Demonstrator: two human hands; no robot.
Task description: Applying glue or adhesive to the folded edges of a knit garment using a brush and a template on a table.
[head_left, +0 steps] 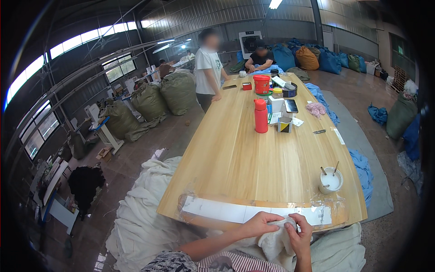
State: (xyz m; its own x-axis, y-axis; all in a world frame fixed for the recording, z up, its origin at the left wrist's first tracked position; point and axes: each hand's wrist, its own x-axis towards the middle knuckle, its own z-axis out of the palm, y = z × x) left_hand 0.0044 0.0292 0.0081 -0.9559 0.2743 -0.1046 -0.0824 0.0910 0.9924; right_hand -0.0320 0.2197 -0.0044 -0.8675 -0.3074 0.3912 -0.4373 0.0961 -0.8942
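A piece of white fleecy cloth (274, 240) is bunched up between my hands at the table's near edge. My left hand (262, 225) pinches its top edge from the left. On the other side my right hand (300, 233) grips the same edge, thumb and fingers closed on it, and the cloth hangs down below. Just beyond my hands lies a long white strip (217, 209), taped down along the near end of the wooden table (217, 163). More white cloth (337, 247) lies heaped below the table edge on the right.
Right of the strip stands a white tub (331, 180) with sticks in it. Farther up are a red bottle (261, 119), a phone (291, 106) and small scissors (319, 132). A white cloth pile (145, 204) sits at left. A standing person (209, 68) touches the table's far left side; another sits at its end.
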